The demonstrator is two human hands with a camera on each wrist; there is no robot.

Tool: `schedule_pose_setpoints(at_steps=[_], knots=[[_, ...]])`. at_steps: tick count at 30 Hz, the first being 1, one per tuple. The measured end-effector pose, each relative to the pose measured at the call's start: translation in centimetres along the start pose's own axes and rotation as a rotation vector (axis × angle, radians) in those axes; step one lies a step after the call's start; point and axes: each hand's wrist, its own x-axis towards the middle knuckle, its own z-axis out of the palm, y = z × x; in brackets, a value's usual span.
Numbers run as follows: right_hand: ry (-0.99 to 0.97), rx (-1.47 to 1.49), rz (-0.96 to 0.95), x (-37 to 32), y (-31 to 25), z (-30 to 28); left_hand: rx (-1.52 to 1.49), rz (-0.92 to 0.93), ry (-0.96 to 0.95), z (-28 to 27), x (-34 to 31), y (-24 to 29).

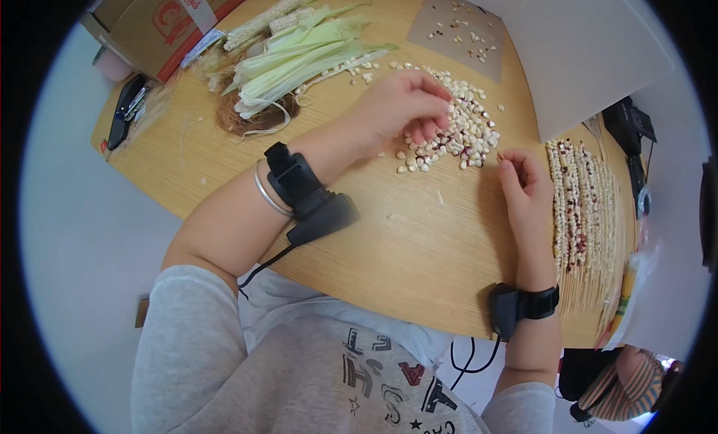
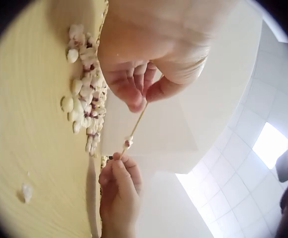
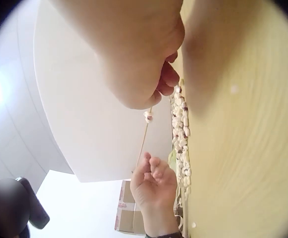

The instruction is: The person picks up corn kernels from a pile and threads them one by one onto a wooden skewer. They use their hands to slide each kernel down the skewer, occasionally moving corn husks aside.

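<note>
A thin wooden skewer [image 2: 140, 118] runs between my two hands, with a couple of pale, red-marked corn kernels [image 2: 128, 142] threaded on it. My left hand [image 1: 411, 109] pinches one end between thumb and fingers, above the heap of loose corn kernels [image 1: 467, 131]. At the right edge of that heap, my right hand [image 1: 527, 187] pinches the other end, its fingertips close to the threaded kernels, as the right wrist view shows. The heap mixes cream and dark red kernels. In the head view the skewer is barely visible against the heap.
Rows of kernel-filled skewers [image 1: 580, 202] lie to the right, beside a white panel [image 1: 591, 53]. Corn husks [image 1: 299, 56] and a pale cob [image 1: 258, 26] lie at the back left, near a cardboard box [image 1: 168, 23] and a stapler [image 1: 127, 109]. Kernels dot a grey sheet [image 1: 441, 19].
</note>
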Motion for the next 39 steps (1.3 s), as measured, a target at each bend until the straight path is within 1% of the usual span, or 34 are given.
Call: schedule_pose_setpoints(at_steps=[1, 2, 4, 5, 7, 8, 10, 11, 12, 14, 18, 24, 26, 27, 29, 30, 32, 33, 35, 36, 38, 39], knots=[[0.033, 0.002, 0.004, 0.2, 0.0, -0.1, 0.066, 0.038, 0.080, -0.3, 0.0, 0.2], [0.034, 0.002, 0.004, 0.3, 0.0, -0.3, 0.066, 0.038, 0.078, -0.7, 0.1, 0.2], [0.040, -0.014, 0.054, 0.4, 0.0, -0.5, 0.223, 0.237, 0.197, -1.3, 0.6, -0.3], [0.040, -0.014, 0.053, 0.4, 0.2, -0.6, 0.223, 0.238, 0.198, -1.7, 0.8, -0.6], [0.039, -0.012, 0.022, 0.5, 0.7, -0.6, 0.593, 0.275, 0.211, -2.2, 1.0, -1.0], [0.039, -0.011, 0.016, 0.5, 0.8, -0.6, 0.595, 0.280, 0.214, -2.1, 0.9, -0.8], [0.057, -0.048, 0.003, 0.5, 0.9, -0.5, 0.887, 0.301, 0.078, -1.8, 0.5, -0.6], [0.058, -0.047, 0.004, 0.5, 0.7, -0.5, 0.933, 0.403, 0.049, -1.7, 0.4, -0.9], [0.051, -0.037, 0.028, 0.4, 0.5, -0.4, 0.933, 0.404, 0.046, -1.7, 0.4, -1.1], [0.044, -0.027, 0.052, 0.4, 0.4, -0.4, 1.109, 0.409, 0.019, -1.7, 0.2, -1.2], [0.028, -0.040, 0.044, 0.4, 0.6, -0.4, 1.103, 0.438, 0.018, -2.0, 0.6, -1.6], [0.005, -0.021, 0.064, 0.5, 0.7, -0.4, 1.041, 0.417, 0.040, -2.3, 0.9, -1.4], [0.011, 0.000, 0.063, 0.5, 0.6, -0.4, 0.746, 0.337, 0.095, -2.5, 1.1, -1.6], [0.017, -0.027, 0.058, 0.5, 0.4, -0.5, 0.746, 0.337, 0.095, -2.7, 1.2, -1.7], [0.024, -0.056, 0.050, 0.5, 0.4, -0.7, 0.534, 0.231, 0.149, -2.8, 1.3, -1.4], [0.026, -0.071, 0.040, 0.6, 0.7, -0.9, 0.535, 0.235, 0.150, -2.8, 1.2, -1.1], [0.027, -0.086, 0.029, 0.7, 1.0, -1.2, 0.277, 0.064, 0.186, -2.9, 0.9, -0.3], [0.017, -0.091, 0.039, 0.8, 1.1, -1.4, 0.277, 0.066, 0.188, -3.1, 1.0, -0.2], [0.009, -0.097, 0.042, 1.1, 1.3, -1.9, -0.038, 0.065, 0.207, -3.8, 1.3, -0.4], [0.014, -0.120, 0.027, 1.2, 1.6, -2.0, -0.037, 0.069, 0.206, -4.2, 1.5, -0.4], [0.021, -0.142, 0.009, 1.2, 2.0, -2.2, -0.265, 0.053, 0.243, -5.0, 1.8, -0.3], [0.003, -0.172, 0.009, 1.2, 2.1, -2.3, -0.265, 0.057, 0.242, -5.4, 1.9, -0.3]])
